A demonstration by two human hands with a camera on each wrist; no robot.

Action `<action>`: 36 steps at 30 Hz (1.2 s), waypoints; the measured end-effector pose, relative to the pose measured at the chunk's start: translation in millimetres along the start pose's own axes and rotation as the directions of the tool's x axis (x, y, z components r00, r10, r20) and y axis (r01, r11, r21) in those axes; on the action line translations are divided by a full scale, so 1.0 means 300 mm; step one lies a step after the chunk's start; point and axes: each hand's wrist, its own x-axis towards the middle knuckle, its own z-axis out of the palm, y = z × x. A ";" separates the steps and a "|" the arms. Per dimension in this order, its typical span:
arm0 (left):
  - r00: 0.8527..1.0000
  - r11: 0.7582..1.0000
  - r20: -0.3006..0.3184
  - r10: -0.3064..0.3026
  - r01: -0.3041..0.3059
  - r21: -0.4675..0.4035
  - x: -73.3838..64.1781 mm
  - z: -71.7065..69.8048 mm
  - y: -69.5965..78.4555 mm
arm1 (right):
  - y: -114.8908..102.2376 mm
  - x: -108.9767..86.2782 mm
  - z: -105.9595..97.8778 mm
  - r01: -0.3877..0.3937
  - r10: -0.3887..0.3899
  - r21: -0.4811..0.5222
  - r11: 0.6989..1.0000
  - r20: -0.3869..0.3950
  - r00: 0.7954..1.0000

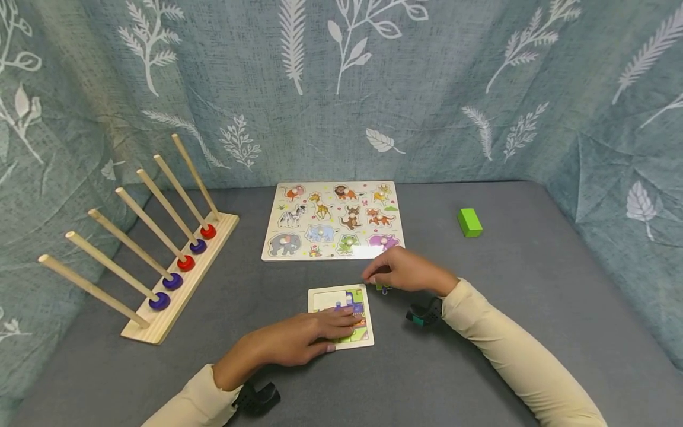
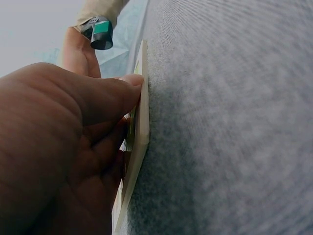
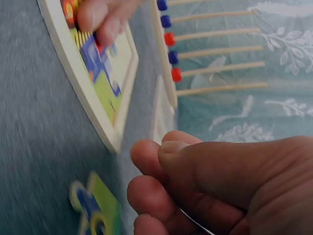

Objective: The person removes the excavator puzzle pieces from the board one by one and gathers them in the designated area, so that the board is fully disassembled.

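Note:
A small wooden jigsaw tray [image 1: 369,334] with a pale rim lies on the grey table, partly filled with purple, green and orange pieces. Across it my left hand [image 1: 304,338] rests with fingers stretched flat over the pieces; the thumb [image 2: 131,80] touches the near rim. My right hand [image 1: 408,271] hovers just beyond the tray's far right corner. Its fingers are curled, thumb tip against the index finger, with nothing visible between them. Beneath that hand is a loose green, blue and yellow jigsaw piece [image 3: 100,208], apart from the fingertips and partly hidden in the head view.
Behind the tray lies a larger animal peg puzzle [image 1: 333,216] with several knobbed pieces. At left stands a wooden rack [image 1: 181,284] of upright dowels, some bearing red or blue rings. A green block [image 1: 469,223] sits at the back right. Patterned curtain [image 1: 320,118] hangs behind.

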 end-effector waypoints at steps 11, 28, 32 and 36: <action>0.999 0.999 -0.019 0.040 -0.039 0.024 -0.002 0.003 -0.003 | -0.022 0.044 0.056 0.040 -0.049 0.097 0.994 0.086 0.995; 0.999 1.000 -0.011 0.030 -0.030 0.010 -0.005 0.003 0.000 | -0.036 0.074 0.080 0.033 -0.041 0.061 0.998 0.137 0.990; 1.000 1.000 -0.006 0.026 -0.026 -0.013 -0.005 0.004 0.001 | -0.034 0.074 0.086 0.028 -0.039 0.077 0.997 0.143 0.989; 0.999 0.999 -0.016 0.034 -0.034 -0.011 -0.003 0.002 0.000 | -0.041 0.074 0.084 0.038 -0.047 0.073 0.997 0.132 0.990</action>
